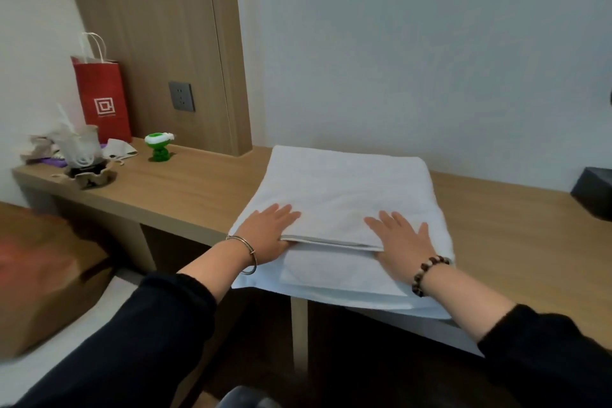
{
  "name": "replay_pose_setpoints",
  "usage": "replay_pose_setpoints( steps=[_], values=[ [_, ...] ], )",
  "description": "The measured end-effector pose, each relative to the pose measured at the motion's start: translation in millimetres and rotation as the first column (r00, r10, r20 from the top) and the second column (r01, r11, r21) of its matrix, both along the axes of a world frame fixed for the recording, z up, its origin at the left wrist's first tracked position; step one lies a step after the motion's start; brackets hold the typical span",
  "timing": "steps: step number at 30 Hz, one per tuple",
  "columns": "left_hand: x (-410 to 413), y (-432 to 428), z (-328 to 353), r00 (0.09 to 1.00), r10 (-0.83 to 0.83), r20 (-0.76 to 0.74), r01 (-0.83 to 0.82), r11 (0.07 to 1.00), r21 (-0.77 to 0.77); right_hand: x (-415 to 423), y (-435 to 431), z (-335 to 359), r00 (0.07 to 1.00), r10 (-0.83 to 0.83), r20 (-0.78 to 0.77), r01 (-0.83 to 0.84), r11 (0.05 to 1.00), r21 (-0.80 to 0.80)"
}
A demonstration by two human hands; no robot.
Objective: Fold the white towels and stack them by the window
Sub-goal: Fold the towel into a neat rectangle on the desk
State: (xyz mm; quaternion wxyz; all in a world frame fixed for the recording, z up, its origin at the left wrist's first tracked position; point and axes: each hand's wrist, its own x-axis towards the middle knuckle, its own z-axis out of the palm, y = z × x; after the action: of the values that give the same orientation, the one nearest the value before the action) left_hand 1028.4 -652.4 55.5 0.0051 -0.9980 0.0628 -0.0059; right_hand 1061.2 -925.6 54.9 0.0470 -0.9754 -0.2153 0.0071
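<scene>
1. Head camera is showing the white towel (pixel 337 189) lying folded at the near edge of the wooden desk (pixel 185 185), with its front part hanging a little over that edge. Several layers are showing, and I cannot tell whether they are one towel or more.
2. The person's left hand (pixel 265 235) is resting on the left end of the top layer, fingers straight and holding nothing. The thumb is perhaps going under the hem, but I cannot say this surely.
3. The right hand (pixel 400 242) is lying flat with fingers apart, pressing the right end of the same layer, just beside its near corner.
4. I am judging that the top fold is being flattened. To do this well, both palms should be sliding outward together with even pressure, so that no crease is staying inside.
5. The top hem is sitting back from the layers under it. Squaring the edges before any lifting would be keeping the pile neat.
6. Because the cloth is overhanging the near edge, a pull toward the body may be dragging it off.
7. A red paper bag (pixel 102 99) and a green toy (pixel 159 146) are standing toward the far left corner, well apart from the towel. No window is showing.
</scene>
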Motion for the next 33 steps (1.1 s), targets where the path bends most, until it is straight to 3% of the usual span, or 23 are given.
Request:
replay_pose_setpoints(
  steps=[7,16,19,25,33],
  values=[
    [37.5,-15.3,-9.7,0.992,0.122,-0.008,-0.123,0.992,-0.041,73.8,-11.4,5.0,0.994,0.108,-0.020,-0.109,0.990,-0.089],
    [87.7,-10.9,4.7,0.983,0.149,-0.111,-0.157,0.986,-0.061,119.6,4.3,8.9,0.997,0.039,-0.071,-0.044,0.997,-0.064],
    [88.3,-9.7,21.4,0.995,0.098,0.017,-0.095,0.988,-0.119,119.5,9.6,22.0,1.000,0.014,0.015,-0.014,1.000,0.026],
    [76.7,-8.4,49.2,0.933,0.110,0.342,-0.060,0.986,-0.153,106.0,18.2,49.4,0.912,-0.066,0.404,-0.020,0.979,0.205],
    [47.0,-5.6,70.7,0.823,-0.113,0.556,0.143,0.990,-0.011,72.9,14.5,72.8,0.809,-0.048,0.585,-0.057,0.986,0.159]
  ],
)
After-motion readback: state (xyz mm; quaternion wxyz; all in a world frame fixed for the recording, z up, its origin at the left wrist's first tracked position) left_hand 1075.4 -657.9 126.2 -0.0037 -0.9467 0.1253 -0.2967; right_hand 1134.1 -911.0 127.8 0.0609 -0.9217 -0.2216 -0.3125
